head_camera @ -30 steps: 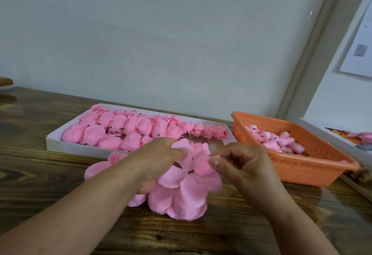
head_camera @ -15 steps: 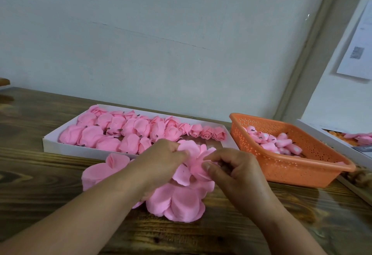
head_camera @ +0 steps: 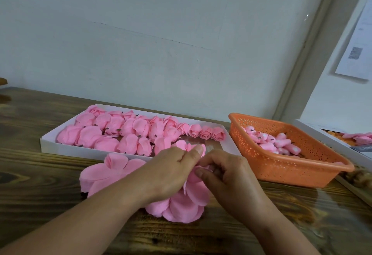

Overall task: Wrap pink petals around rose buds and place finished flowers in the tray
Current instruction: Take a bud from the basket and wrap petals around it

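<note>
While the two hands met over the wooden table (head_camera: 50,204), the white tray (head_camera: 60,147) lay just beyond the left hand, crowded with finished pink flowers (head_camera: 128,134). The orange basket (head_camera: 291,172) sat beyond and to the right of the right hand, holding small rose buds (head_camera: 279,142). A heap of loose pink petals (head_camera: 181,204) spread under and between both wrists, trailing out past the left forearm.

Those petals looked feather-light, soft and easily creased, I judged, so they wanted a gentle pinch at the narrow base rather than a squeeze across the face.

The left hand (head_camera: 169,172) was curled, thumb pressed against the forefinger, pinching the upper edge of a petal gathered at the half-made flower (head_camera: 191,148), just short of the tray's near wall. The right hand (head_camera: 227,176) was curled too, its fingertips touching the same pink bundle from the other side; whether it truly gripped a bud I could not tell, for the fingers hid it.
</note>
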`<state>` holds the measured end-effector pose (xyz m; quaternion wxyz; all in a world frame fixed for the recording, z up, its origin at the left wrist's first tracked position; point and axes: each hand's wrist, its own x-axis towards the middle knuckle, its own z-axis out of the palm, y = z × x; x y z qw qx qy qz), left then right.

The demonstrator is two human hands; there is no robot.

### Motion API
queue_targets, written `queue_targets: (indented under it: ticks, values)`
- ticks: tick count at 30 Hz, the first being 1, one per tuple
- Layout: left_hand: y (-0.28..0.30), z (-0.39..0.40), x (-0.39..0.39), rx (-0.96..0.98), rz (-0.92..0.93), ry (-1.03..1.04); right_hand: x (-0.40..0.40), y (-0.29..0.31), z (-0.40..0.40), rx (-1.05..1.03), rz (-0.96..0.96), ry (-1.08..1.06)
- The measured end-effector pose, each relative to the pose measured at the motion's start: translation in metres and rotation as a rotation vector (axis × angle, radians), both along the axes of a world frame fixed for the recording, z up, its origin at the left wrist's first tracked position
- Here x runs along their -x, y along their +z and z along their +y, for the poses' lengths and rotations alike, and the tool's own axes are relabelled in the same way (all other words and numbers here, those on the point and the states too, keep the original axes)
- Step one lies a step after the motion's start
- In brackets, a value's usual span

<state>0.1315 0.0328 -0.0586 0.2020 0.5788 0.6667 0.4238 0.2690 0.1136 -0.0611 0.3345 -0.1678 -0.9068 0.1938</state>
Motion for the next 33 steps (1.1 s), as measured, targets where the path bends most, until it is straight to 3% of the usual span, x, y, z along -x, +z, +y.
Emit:
queue_targets:
  ticks: [9, 16, 23, 33]
  values:
    - [0.004, -0.003, -0.002, 0.039, -0.051, -0.025, -0.001, 0.004, 0.000, 0.083, 0.006, 0.005]
    - [0.005, -0.001, 0.003, 0.034, -0.442, 0.007, -0.002, 0.006, 0.001, 0.292, 0.124, 0.041]
    - [0.005, -0.003, 0.008, 0.136, -0.574, -0.073, -0.007, 0.011, 0.003, 0.482, 0.169, 0.111]
    - [0.004, -0.007, 0.011, 0.174, -0.595, -0.204, -0.004, 0.010, 0.000, 0.548, 0.246, 0.076]
